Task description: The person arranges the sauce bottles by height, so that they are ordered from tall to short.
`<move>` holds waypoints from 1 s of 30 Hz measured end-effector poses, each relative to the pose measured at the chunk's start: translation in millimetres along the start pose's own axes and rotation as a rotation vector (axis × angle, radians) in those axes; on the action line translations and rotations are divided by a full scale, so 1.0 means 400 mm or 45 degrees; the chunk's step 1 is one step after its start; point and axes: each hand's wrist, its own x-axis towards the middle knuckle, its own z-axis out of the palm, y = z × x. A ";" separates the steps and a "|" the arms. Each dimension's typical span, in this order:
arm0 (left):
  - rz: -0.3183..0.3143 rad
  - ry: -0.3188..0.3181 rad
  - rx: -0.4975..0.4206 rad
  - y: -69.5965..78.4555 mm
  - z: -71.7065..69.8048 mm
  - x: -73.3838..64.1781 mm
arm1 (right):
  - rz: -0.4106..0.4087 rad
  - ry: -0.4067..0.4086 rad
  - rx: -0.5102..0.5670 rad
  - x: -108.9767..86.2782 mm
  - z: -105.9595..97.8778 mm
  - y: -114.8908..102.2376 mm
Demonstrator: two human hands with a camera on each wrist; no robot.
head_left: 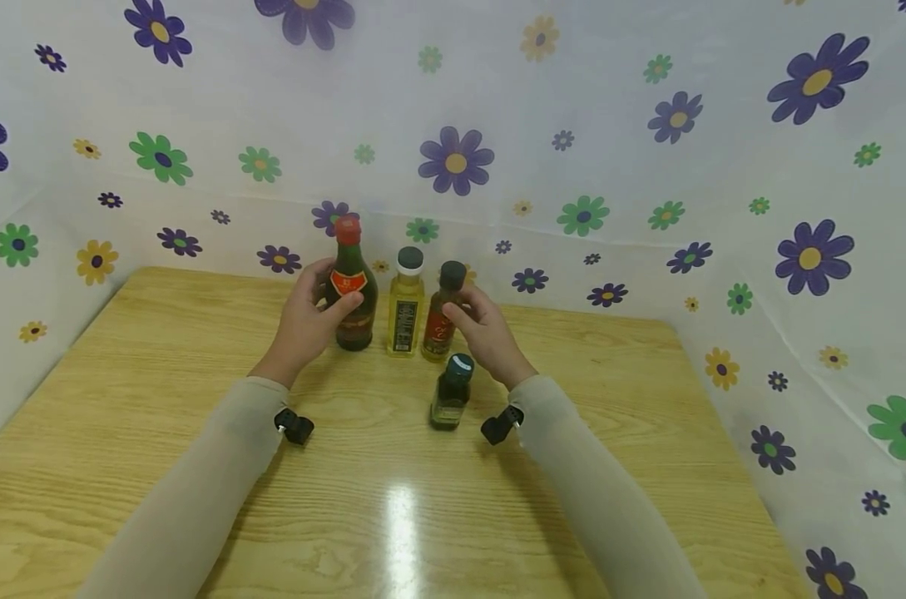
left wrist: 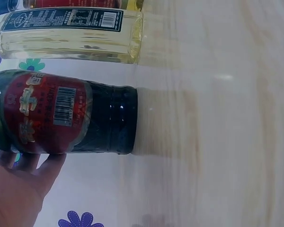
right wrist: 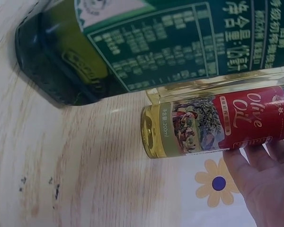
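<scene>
My left hand [head_left: 306, 320] grips a dark green bottle [head_left: 354, 326] with a red cap, thumb across its front and fingers round its far side. The left wrist view shows that bottle's red label [left wrist: 47, 111] with a barcode. At the right, my right hand [head_left: 492, 334] holds a red-labelled olive oil bottle [head_left: 439, 331] with a dark cap between thumb and fingers; its label [right wrist: 246, 113] reads "Olive Oil". Between the two stands a clear bottle [head_left: 405, 316] of yellow oil with a black-and-white cap. A small dark green bottle [head_left: 448, 403] stands nearer, in front of the olive oil.
The bottles stand upright on a wood-grain table [head_left: 333, 516]. A white flowered cloth [head_left: 497, 91] hangs behind the table and along its sides. Each wrist carries a small black camera [head_left: 295, 427].
</scene>
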 end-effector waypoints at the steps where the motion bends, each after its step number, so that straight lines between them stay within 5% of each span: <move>1: -0.008 -0.004 0.013 0.002 -0.001 0.000 | 0.001 0.002 0.005 0.000 0.000 0.000; 30: -0.018 -0.009 0.048 0.009 0.002 -0.008 | 0.025 0.003 0.016 -0.002 0.006 0.002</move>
